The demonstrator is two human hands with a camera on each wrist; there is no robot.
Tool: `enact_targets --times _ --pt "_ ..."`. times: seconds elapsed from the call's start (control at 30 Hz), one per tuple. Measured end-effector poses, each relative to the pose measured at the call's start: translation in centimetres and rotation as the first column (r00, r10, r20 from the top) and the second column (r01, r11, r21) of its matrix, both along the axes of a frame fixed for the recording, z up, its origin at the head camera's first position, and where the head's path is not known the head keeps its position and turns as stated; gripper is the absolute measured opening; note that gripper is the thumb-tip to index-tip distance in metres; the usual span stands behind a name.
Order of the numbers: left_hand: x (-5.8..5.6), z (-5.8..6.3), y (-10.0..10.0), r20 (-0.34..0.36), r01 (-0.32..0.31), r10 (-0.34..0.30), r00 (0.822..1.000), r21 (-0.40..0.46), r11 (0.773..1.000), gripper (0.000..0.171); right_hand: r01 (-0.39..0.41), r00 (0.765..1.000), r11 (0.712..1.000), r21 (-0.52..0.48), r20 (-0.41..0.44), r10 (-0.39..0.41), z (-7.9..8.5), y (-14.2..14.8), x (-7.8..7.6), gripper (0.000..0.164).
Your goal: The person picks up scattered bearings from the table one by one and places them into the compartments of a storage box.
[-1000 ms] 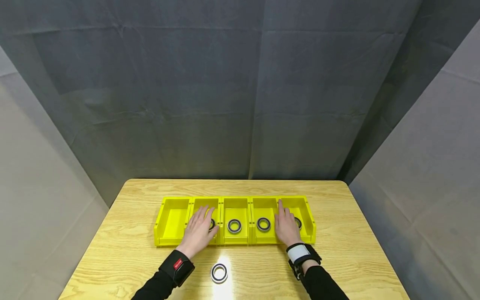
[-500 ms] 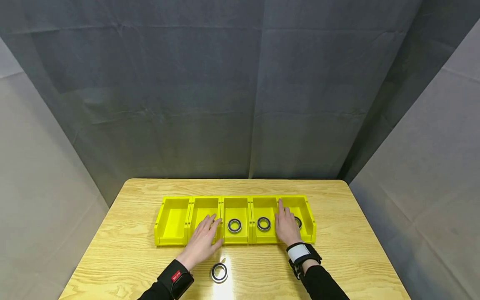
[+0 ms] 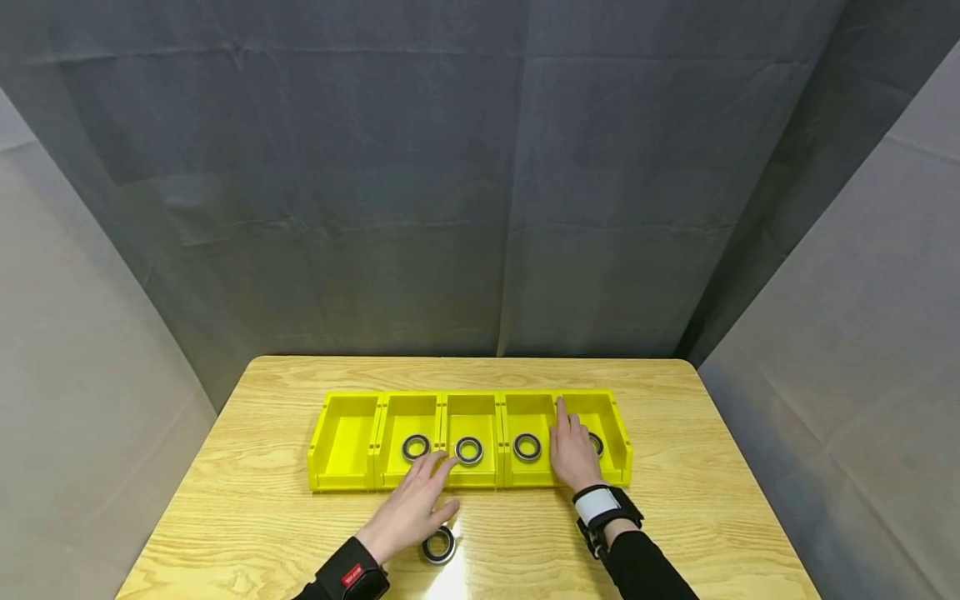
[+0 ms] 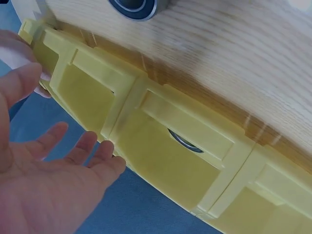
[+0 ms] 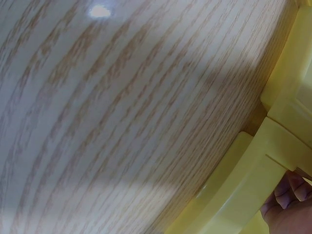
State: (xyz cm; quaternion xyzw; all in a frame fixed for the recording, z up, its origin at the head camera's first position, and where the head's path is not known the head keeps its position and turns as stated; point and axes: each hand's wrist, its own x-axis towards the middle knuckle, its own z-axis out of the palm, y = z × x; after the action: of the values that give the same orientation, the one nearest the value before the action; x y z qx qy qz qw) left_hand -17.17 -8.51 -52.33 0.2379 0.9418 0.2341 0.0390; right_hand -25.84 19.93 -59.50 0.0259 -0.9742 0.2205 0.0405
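A ball bearing lies flat on the wooden table in front of a row of yellow bins. Over its far-left side hovers my left hand, fingers spread and holding nothing. In the left wrist view that bearing is at the top, apart from the fingers. My right hand rests on the divider before the rightmost bin, index finger stretched along it. Its other fingers are partly hidden by the bin wall in the right wrist view. Single bearings lie in the second, third, fourth and rightmost bins.
The leftmost bin shows only its yellow floor. Bare wooden table surrounds the row. Dark grey cloth hangs behind the table, with lighter panels at both sides.
My left hand has drawn back from the second bin toward the loose bearing, uncovering the bearing in that bin. The right hand has stayed in place.
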Motion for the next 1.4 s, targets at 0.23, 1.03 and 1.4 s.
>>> enact_targets --times 0.23,1.03,1.4 --pt "1.0 -0.1 -0.1 -0.001 0.010 -0.010 1.000 -0.024 1.000 0.058 -0.003 1.000 1.000 -0.004 0.011 0.003 0.0 0.0 0.0 0.057" --pt "2.9 -1.9 0.3 -0.063 0.080 -0.088 0.994 -0.124 0.989 0.051 -0.005 1.000 1.000 -0.009 0.022 0.006 0.0 0.0 -0.1 0.058" --pt "3.1 -1.7 0.3 -0.047 0.069 -0.077 0.996 -0.147 0.987 0.050 0.003 1.000 1.000 -0.015 0.016 -0.002 -0.1 0.0 -0.1 0.057"
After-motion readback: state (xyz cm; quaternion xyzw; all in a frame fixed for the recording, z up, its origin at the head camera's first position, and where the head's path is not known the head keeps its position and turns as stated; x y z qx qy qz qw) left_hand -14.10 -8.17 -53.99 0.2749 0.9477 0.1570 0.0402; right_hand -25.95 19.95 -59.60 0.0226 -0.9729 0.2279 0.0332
